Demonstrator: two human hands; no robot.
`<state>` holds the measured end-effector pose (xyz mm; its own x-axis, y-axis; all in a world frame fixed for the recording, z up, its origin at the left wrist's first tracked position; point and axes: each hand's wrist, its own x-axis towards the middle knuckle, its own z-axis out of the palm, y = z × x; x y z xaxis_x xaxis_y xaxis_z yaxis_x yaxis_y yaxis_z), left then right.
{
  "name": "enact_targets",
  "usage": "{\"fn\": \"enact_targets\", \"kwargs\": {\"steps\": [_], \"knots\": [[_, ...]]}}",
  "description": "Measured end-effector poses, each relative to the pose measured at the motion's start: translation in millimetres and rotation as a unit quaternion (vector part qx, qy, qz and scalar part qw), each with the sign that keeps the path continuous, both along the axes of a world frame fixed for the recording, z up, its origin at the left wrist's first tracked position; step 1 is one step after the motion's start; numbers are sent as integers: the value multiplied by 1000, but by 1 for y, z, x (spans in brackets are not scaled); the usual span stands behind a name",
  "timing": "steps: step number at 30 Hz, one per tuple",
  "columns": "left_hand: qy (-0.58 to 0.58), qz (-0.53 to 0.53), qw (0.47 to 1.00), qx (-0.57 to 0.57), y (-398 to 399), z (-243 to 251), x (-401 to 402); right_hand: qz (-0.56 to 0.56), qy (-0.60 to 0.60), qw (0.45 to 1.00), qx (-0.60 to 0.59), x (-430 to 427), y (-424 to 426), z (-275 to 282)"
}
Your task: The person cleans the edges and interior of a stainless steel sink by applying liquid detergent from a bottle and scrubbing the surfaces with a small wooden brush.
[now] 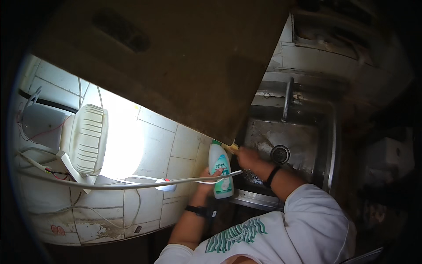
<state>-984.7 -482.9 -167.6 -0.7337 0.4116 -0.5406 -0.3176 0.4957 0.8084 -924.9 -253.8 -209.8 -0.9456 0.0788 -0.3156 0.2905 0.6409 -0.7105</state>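
My left hand grips a white plastic bottle with a green cap and a printed green label. The bottle stands nearly upright in the picture, beside the sink's left edge. My right hand is over the left part of the stainless steel sink, its fingers closed on a small yellow item near the bottle's cap. The overhanging brown panel partly hides that item, and I cannot tell what it is. A metal drain strainer sits in the basin, right of my right hand.
A large brown panel overhangs the upper middle, its corner close to both hands. The faucet reaches over the basin. At left, a glaring lamp lights white tiles. A pale cable crosses in front of the bottle.
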Motion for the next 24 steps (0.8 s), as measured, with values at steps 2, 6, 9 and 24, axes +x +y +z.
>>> {"fn": "enact_targets", "kwargs": {"steps": [2,6,9,24], "knots": [[8,-31,999,2,22,29,6,51,11,998,-15,28,-2,3],[70,-56,996,0,6,17,5,92,-23,995,16,34,21,27],[106,-72,992,-16,-1,-17,2,32,-69,996,41,52,48,24],[52,-168,976,130,78,89,40,-375,208,899,89,217,275,25]]}}
